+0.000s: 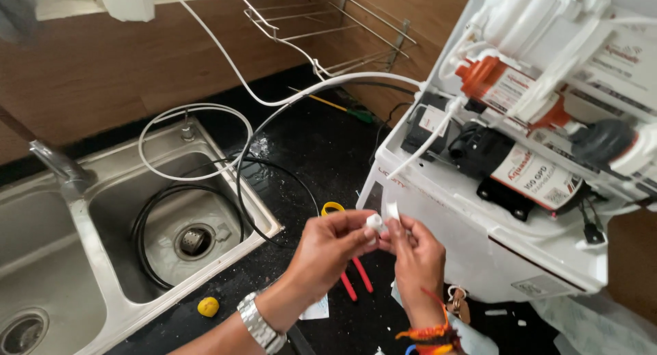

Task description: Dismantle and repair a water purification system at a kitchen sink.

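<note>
A small white fitting (374, 223) is being pinched between the fingertips of the left hand (327, 249) and the right hand (415, 254), both closed on it, above the black counter (321, 150). An opened white purifier (506, 211) is being leant just beside; the steel sink (102, 259) lies leftward, with hoses coiled in it.
</note>
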